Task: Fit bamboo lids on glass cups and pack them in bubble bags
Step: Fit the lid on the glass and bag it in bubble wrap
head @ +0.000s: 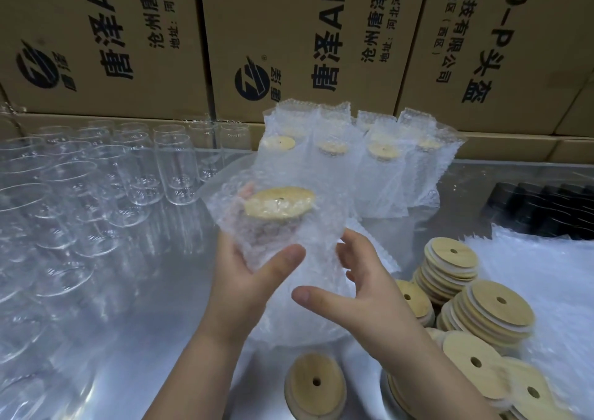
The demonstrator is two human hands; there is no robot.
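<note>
The shiny metal counter (167,307) carries clear glass cups (96,188) at 9 o'clock. At centre the left hand (254,271) grips a bamboo-lidded cup (279,202) in its clear bubble bag (316,243) from below, thumb in front; the right hand (363,291), fingers spread, touches the bag's 5 o'clock side.

Metal table (167,291) holds glass cups (173,169), bamboo lids (495,310), bagged cups (382,169).

1. The left hand's (241,259) fingers hide behind the clear bubble-wrap bag (276,236).
2. Black ribbed objects (543,209) at the steel table's (167,307) right edge: cropped, unidentifiable.
3. Round bamboo lids (520,381) at its near-right corner are cropped.
</note>
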